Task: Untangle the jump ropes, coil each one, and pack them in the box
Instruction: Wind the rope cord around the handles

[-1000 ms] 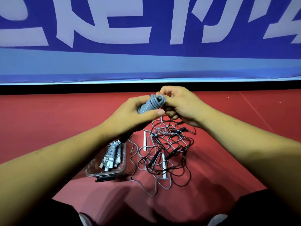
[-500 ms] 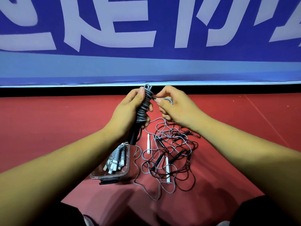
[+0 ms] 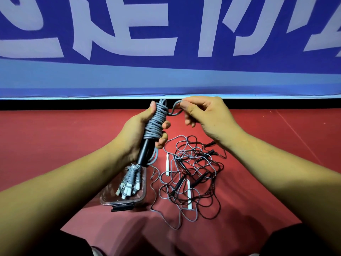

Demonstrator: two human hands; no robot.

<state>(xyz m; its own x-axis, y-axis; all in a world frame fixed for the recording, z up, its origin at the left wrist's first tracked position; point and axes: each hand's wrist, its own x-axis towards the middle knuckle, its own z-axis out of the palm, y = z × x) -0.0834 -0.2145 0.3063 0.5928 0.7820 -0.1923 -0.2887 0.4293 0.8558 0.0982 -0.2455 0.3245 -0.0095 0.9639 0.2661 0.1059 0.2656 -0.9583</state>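
Currently left hand [image 3: 136, 130] grips the coiled grey rope [image 3: 156, 122], fingers [image 3: 162, 141] wrapped round the windings, black handles pointing down. Right hand [image 3: 208, 117] pinches the loose end [image 3: 174, 110] beside the coil top, other fingers loosely curled. Clear box [image 3: 127, 202] on red floor [image 3: 55, 145] holds white-handled coils [image 3: 131, 180]; tangled ropes [image 3: 195, 174] lie just right of it.

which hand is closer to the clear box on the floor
Left. The left hand, gripping the coiled rope, is just beyond the clear box; the right hand is farther, past the tangled ropes.
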